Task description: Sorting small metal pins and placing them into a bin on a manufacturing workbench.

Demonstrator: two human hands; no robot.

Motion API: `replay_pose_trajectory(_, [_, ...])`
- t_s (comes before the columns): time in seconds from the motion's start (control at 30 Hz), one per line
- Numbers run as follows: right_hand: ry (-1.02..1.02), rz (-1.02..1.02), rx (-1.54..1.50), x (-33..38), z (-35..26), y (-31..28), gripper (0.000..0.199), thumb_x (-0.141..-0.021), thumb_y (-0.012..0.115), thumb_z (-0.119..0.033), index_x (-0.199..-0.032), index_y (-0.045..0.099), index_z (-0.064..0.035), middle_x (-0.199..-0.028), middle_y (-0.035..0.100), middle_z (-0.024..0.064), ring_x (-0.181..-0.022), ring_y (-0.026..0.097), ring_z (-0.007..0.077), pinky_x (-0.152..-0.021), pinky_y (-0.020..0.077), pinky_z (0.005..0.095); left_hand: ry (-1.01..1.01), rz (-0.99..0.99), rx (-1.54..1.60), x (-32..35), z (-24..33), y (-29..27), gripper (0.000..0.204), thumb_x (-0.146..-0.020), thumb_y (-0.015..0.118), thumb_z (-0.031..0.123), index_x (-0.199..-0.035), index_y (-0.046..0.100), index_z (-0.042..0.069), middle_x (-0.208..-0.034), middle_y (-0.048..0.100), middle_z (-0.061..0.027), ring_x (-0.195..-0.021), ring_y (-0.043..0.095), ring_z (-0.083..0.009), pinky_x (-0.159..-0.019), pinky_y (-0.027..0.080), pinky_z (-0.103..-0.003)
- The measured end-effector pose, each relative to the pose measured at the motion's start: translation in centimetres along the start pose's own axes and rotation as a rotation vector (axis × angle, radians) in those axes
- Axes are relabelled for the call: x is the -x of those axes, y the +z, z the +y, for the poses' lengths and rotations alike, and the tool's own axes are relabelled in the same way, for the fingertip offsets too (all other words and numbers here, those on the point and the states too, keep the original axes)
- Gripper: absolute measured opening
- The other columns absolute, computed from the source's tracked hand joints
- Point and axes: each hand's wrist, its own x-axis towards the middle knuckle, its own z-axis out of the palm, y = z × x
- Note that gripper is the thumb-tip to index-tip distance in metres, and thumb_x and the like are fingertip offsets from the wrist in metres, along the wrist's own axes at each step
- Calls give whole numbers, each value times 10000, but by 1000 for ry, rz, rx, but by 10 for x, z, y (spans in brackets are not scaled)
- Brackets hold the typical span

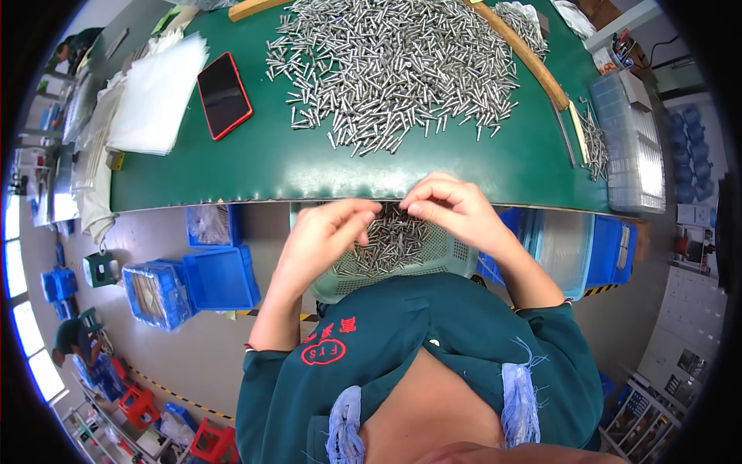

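Observation:
My left hand [326,236] and my right hand [457,210] meet closely at the near edge of the green table [255,174]. Thumb and forefinger of each are pinched, and anything between the fingertips is too small to make out. Directly below them a pale green perforated basket [456,259] holds many small metal pins [386,247] that look like screws. Across the tabletop spreads a large heap of similar silvery pieces [402,66], with a few strays along its near side.
On the left of the table lie a red-cased phone [225,96] and white sheets [158,97]. A wooden strip [529,58] borders the heap on the right, near clear plastic boxes [630,139]. Blue crates [220,278] stand on the floor. Another person [77,336] bends at far left.

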Motion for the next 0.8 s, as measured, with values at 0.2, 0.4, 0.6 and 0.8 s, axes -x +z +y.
replay_pose_trajectory(0.2, [-10,241,495,-34,2,1,186,-846,706,-192,-1001,688,-91,-884,615,31,-686,609,140,-639,496,278,494,513,-641,-39,1,12,155,-843,677,139,-987,692,82,-895,629,-73,-848,621,-257,-740,496,-346])
replay_pose_trajectory(0.4, [-109,380,804,-51,10,9,279,-789,751,-244,-1015,661,-107,-934,614,23,-729,638,172,-624,516,303,426,552,-778,-69,3,26,157,-846,657,121,-1001,658,94,-945,568,-74,-879,589,-261,-732,497,-369])
replay_pose_trajectory(0.6, [-170,249,750,-31,5,-7,214,-818,710,-153,-1024,677,-101,-989,613,31,-810,632,210,-700,521,323,496,452,-739,-63,1,25,186,-829,665,113,-1008,653,65,-927,562,-85,-880,580,-269,-738,499,-394])
replay_pose_trajectory(0.8, [-169,223,726,-14,7,-14,225,-799,711,-153,-1010,664,-92,-971,591,44,-887,618,240,-743,518,366,534,336,-756,-55,5,29,193,-837,648,91,-1029,657,70,-932,564,-86,-885,580,-272,-762,484,-386])
